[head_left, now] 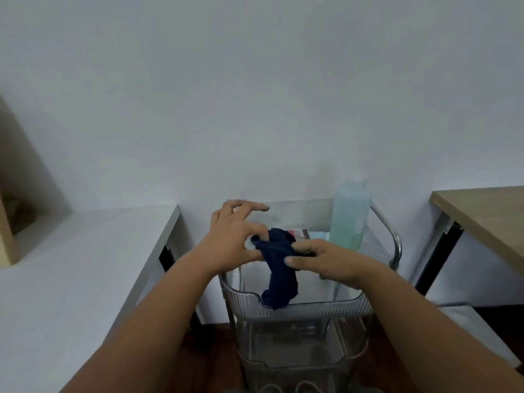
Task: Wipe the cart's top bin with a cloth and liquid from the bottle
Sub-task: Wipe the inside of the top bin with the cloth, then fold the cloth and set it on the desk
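Note:
A dark blue cloth (279,268) hangs bunched above the clear plastic top bin (312,303) of the cart. My right hand (326,258) grips the cloth's upper part with curled fingers and thumb. My left hand (234,231) pinches the cloth's left end with thumb and a finger, its other fingers spread out above. A translucent bottle (350,215) with pale blue-green liquid stands upright in the bin's far right corner, beyond my right hand. The cloth's lower end dangles over the bin's front rim.
A few flat items (302,234) lie at the bin's back. A lower clear bin (300,353) sits beneath. A white table (85,265) stands left, a wooden table (487,219) right, a white wall behind. The cart's metal handle (397,245) curves on the right.

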`<state>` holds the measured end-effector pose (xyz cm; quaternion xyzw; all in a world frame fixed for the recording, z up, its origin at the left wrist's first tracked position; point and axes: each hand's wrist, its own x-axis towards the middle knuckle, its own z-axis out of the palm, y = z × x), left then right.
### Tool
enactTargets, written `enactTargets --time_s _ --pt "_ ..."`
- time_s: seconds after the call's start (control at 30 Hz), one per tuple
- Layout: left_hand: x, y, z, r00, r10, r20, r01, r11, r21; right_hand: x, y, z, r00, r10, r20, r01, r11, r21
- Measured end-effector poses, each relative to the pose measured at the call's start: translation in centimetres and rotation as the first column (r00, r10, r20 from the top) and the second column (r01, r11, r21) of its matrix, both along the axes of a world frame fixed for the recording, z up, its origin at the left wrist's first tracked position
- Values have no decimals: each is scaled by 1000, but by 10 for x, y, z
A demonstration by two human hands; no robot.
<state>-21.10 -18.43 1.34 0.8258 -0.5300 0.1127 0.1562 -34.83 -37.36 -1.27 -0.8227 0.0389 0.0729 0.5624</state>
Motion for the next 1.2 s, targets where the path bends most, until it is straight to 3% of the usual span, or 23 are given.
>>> enactTargets --time_s 0.07,0.13,0.2,0.33,0.43,0.67,0.77,0.87,0.97,1.07,1.2 --pt "2 -1 8 997 29 -77 -24 997 71 4 -6 9 997 -54 55 68 958 -280" --pt "4 0 17 974 73 -215 -43 989 142 9 -11 19 986 -113 122 164 760 -629" --pt "7 2 23 932 108 -347 -60 988 146 12 -11 30 967 -114 227 243 680 -692" --pt "9 15 38 880 105 -463 -141 989 -44 11 -20 59 910 -158 383 341 811 -475" --pt "10 33 64 800 -6 -600 -203 938 -281 7 -30 82 845 -180 503 412 819 -399" --pt "-9 73 135 849 -145 -508 -175 830 -530 -3 -29 109 810 -153 567 486 716 -502" --pt "-18 101 161 876 -163 -454 -193 745 -639 -11 -24 125 722 -230 653 541 775 -325" --pt "-26 137 180 908 -117 -402 -214 696 -686 -18 -6 152 699 -283 656 373 928 2" --pt "-36 179 191 897 -130 -423 -272 593 -758 -26 17 181 768 -168 618 62 980 189" --pt "-46 222 190 854 -194 -482 -341 490 -802 -22 45 198 818 -21 575 -201 926 320" --pt "-51 279 176 771 -248 -586 -460 419 -783 -5 87 197 832 89 548 -373 820 434"
